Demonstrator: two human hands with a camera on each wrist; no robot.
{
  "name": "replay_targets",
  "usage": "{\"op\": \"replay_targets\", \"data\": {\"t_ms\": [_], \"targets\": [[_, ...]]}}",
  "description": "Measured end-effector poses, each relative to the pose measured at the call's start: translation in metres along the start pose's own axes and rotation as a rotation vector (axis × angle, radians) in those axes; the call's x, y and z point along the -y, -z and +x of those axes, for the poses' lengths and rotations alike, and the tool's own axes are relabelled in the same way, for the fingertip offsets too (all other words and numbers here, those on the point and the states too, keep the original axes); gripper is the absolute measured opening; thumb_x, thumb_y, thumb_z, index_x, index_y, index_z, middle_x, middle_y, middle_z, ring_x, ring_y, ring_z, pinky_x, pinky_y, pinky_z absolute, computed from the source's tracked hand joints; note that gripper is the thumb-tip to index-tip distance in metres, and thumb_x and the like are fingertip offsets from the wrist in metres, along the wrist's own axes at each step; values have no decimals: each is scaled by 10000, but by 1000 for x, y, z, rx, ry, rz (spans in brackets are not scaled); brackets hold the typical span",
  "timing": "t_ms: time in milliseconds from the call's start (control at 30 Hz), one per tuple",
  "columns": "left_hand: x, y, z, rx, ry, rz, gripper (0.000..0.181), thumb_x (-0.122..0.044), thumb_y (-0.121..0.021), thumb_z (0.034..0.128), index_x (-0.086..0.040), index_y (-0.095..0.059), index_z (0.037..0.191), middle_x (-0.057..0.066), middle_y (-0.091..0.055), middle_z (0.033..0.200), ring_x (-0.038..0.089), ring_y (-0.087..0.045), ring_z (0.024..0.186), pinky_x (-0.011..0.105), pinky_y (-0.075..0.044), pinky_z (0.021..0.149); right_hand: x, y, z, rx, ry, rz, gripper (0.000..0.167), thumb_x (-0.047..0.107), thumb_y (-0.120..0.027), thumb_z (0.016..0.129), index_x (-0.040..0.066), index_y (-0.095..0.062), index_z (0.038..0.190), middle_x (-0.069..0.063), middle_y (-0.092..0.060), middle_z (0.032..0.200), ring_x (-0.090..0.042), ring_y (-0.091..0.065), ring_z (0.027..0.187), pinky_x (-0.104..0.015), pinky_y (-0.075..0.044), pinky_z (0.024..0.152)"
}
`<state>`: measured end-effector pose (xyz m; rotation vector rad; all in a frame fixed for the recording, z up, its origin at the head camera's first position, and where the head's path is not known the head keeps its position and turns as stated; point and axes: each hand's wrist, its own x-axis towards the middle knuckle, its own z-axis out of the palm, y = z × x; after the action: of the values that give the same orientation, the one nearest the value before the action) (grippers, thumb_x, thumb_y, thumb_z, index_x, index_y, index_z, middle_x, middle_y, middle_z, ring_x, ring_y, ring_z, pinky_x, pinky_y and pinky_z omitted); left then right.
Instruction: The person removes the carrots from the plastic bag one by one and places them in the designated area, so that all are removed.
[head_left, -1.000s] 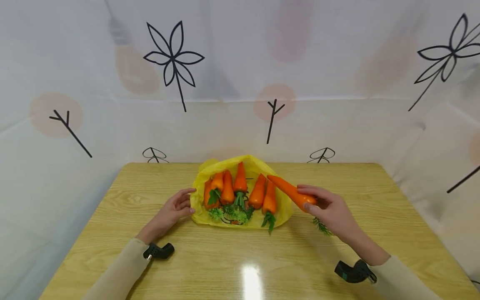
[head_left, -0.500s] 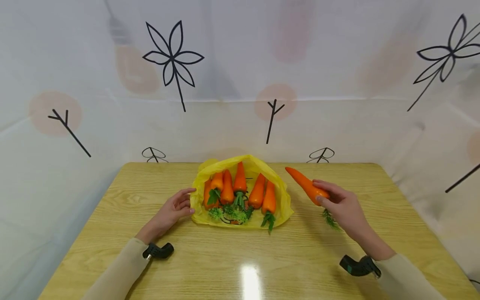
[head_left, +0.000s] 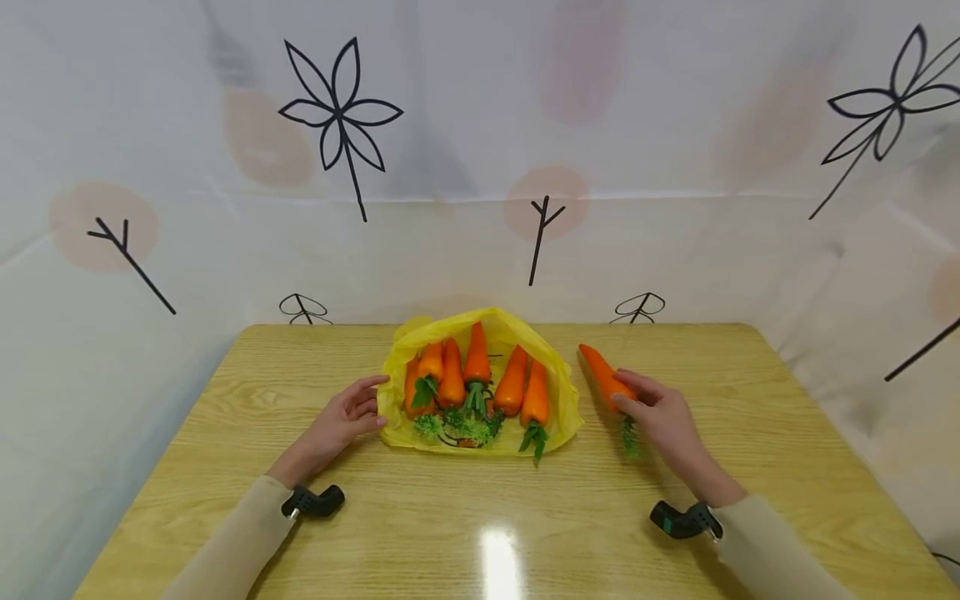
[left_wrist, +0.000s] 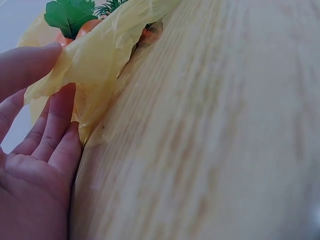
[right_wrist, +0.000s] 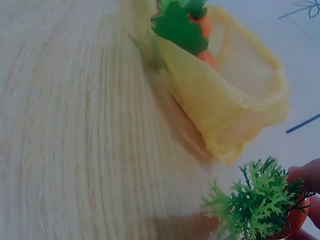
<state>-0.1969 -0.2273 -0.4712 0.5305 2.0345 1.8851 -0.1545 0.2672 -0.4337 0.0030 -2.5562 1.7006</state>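
A yellow plastic bag [head_left: 566,412] lies on the table, its mouth facing me. Inside it are several orange carrots [head_left: 477,357] with green tops, some of those leaves lying over the front rim. My left hand [head_left: 339,427] pinches the bag's left rim; in the left wrist view the thumb and fingers [left_wrist: 59,107] are on either side of the yellow film. To the right of the bag, my right hand [head_left: 663,417] grips a single carrot [head_left: 600,373] near its thick end, tip pointing away. Its feathery green leaves [right_wrist: 255,202] show in the right wrist view, apart from the bag.
The wooden table [head_left: 420,525] runs out to both sides and toward me. A white cloth [head_left: 450,125] with printed flowers and twigs hangs behind its far edge. Each wrist wears a black camera mount [head_left: 313,502].
My right hand has drawn the carrot rightward from over the bag's right rim, then lowered it toward the table beside the bag. The left hand keeps its hold on the rim.
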Motion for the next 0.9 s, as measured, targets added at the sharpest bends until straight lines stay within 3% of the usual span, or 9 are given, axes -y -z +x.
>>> {"op": "replay_targets", "data": {"t_ms": [300,433,567,700,800,900], "targets": [[0,0,1,-9,3,6,665,-56,-682,946,-92,-352,1522,200,-437,1384,191,-547,1079,274,-511,858,-13,-13,9,-23,-51,21,526,289,-694,960,20,-572,1395,-148,-501,1458,37,-535,1005,-134,-466,778],[1,0,0,-12,1,12,666,-55,-683,944,-84,-351,1521,194,-439,1374,186,-545,1079,271,-512,856,-15,-18,14,-15,-67,52,527,257,-698,958,4,-560,1399,-164,-500,1455,-101,-559,1128,-114,-454,811],[1,0,0,-9,5,18,668,-64,-677,951,-84,-340,1527,198,-410,1399,188,-531,1084,274,-510,856,-14,-21,18,10,-65,81,525,163,-693,958,-28,-524,1416,-196,-451,1489,-284,-467,1315,-73,-416,858],[1,1,-1,-11,21,16,659,-85,-680,954,-124,-354,1525,188,-401,1415,202,-526,1095,279,-508,863,-13,-23,22,20,-48,59,510,97,-679,953,-41,-516,1417,-216,-431,1499,-348,-430,1351,-58,-404,848],[1,1,-1,-11,25,15,656,-85,-680,953,-135,-359,1523,188,-404,1416,210,-528,1101,282,-509,864,-13,-25,24,19,-30,12,492,92,-676,954,-32,-531,1408,-215,-443,1490,-353,-445,1341,-111,-423,898],[0,1,0,-7,21,19,657,-88,-678,955,-132,-356,1525,196,-417,1414,219,-533,1116,283,-507,878,-13,-27,28,18,-15,-41,478,98,-676,955,-17,-546,1401,-204,-449,1489,-359,-452,1336,-279,-441,1005]]}}
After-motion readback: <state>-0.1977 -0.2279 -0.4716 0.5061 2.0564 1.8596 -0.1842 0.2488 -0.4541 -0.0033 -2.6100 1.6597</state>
